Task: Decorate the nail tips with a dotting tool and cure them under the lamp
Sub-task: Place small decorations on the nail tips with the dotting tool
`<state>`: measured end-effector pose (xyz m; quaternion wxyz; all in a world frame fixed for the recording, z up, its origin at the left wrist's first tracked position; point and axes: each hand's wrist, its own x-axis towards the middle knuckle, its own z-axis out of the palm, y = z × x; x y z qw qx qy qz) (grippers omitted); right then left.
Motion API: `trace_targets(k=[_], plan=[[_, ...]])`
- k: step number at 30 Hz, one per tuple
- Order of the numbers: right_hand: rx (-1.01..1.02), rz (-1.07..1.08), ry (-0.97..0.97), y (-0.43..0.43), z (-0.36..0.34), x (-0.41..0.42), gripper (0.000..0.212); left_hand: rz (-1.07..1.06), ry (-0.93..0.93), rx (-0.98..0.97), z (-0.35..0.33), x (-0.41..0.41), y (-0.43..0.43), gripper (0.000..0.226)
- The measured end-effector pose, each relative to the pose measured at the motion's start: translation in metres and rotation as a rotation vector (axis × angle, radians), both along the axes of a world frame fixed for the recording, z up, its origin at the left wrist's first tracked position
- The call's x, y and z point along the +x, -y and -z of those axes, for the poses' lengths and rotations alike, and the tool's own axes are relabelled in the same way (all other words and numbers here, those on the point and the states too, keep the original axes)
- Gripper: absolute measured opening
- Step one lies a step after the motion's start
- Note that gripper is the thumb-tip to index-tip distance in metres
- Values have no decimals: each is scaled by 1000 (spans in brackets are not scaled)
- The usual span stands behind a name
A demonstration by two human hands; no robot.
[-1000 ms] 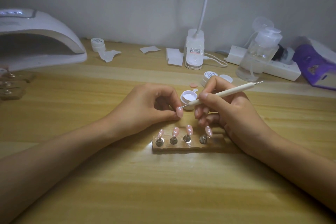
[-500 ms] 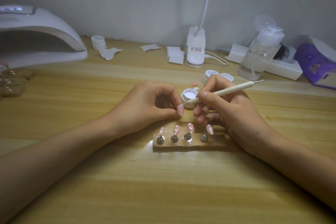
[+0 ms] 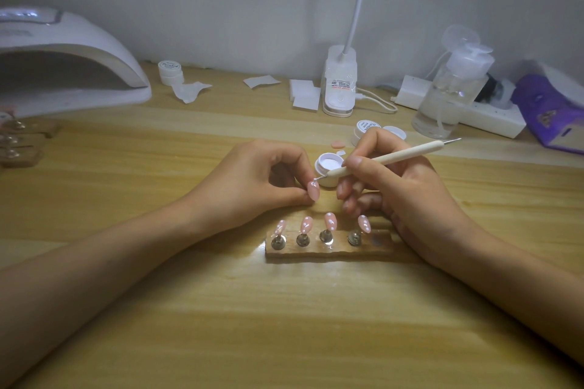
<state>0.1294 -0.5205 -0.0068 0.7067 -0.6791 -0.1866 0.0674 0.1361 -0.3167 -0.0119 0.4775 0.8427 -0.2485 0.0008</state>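
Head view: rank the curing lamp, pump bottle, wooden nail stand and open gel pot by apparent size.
1. curing lamp, partly cut off at the left edge.
2. pump bottle.
3. wooden nail stand, longer but thinner than the bottle and nearer the camera, so this pair is unsure.
4. open gel pot.

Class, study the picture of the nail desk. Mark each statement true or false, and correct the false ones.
1. The right hand holds the dotting tool. True.
2. The left hand pinches a pink nail tip that the tool's point touches. True.
3. Five tips stand on the wooden holder. False: the holder carries four nail tips, and its rightmost slot is empty.
4. The small pot between the hands has its lid on. False: the pot is open.
5. The curing lamp stands at the far right of the picture. False: the lamp is at the far left.
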Motion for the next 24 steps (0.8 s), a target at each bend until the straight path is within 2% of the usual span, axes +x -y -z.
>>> trace_targets(k=[24], plan=[[64,9,47,-2,-5,-4,18,-4,5,-9,-2,-2,1,18]])
